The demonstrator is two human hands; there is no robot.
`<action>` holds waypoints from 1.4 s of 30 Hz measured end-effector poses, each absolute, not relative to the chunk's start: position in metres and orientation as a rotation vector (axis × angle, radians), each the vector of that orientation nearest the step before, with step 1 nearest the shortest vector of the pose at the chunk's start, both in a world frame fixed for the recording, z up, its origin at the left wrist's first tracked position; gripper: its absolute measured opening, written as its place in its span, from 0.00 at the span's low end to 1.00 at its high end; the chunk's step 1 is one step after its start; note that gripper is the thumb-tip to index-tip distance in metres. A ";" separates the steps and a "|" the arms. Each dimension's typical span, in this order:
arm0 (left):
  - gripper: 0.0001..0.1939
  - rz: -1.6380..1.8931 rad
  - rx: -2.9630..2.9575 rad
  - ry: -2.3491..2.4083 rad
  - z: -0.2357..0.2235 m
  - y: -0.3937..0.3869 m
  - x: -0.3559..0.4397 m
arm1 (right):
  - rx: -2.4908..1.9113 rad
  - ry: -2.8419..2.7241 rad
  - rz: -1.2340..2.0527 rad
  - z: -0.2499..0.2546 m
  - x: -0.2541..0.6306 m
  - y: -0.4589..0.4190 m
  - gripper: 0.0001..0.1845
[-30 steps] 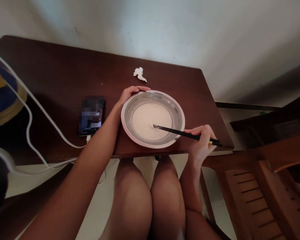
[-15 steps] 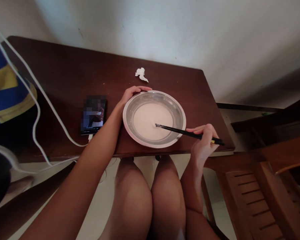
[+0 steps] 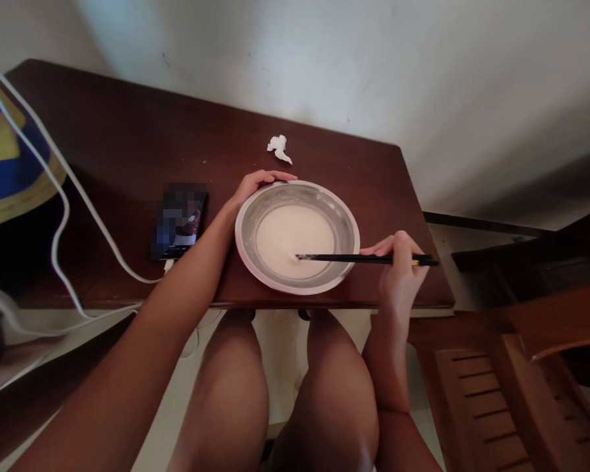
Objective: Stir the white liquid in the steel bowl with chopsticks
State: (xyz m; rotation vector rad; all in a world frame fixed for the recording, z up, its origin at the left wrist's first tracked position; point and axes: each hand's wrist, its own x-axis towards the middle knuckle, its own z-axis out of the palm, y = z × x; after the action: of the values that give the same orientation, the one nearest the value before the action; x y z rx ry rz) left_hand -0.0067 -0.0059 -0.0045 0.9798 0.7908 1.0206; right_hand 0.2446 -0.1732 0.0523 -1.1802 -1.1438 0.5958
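Note:
A round metal bowl stands on the brown table near its front edge, holding a smooth white batter-like liquid. My left hand curls around the bowl's far left rim, its fingers lying along the outside; the thumb is hidden. On the other side, my right hand is closed around a pair of black chopsticks with gold bands. They reach level across the right rim, and their whitened tips dip into the liquid's near part.
A phone with a white cable lies left of the bowl. Crumpled tissue rests behind it. Blue and yellow striped cloth shows at far left, a slatted wooden chair at right. Behind the table rises a wall.
The chopstick tips have moved left and towards me through the liquid, and the chopsticks now lie more level. My left hand stays at the rim. The view has shifted slightly.

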 end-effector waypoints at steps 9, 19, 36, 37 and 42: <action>0.17 1.038 0.935 0.835 0.000 -0.009 -0.006 | -1.116 -1.425 0.712 0.062 0.262 -0.116 0.24; 0.17 1.045 0.964 0.804 -0.004 -0.008 -0.010 | -0.937 -1.641 0.948 0.056 0.256 -0.061 0.23; 0.18 1.033 1.048 0.627 -0.014 -0.001 -0.015 | -0.798 -1.471 0.788 0.040 0.283 -0.046 0.26; 0.18 1.033 1.048 0.625 -0.014 -0.001 -0.015 | -0.773 -1.449 0.788 0.041 0.285 -0.045 0.27; 0.18 1.043 1.067 0.640 -0.014 0.000 -0.015 | -0.780 -1.630 0.954 0.038 0.278 -0.048 0.26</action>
State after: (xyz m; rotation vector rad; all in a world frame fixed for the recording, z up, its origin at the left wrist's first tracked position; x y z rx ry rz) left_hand -0.0153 0.0004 -0.0144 1.0673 0.6396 1.0427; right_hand 0.2783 -0.0476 0.0377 -0.7801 -1.6301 0.9536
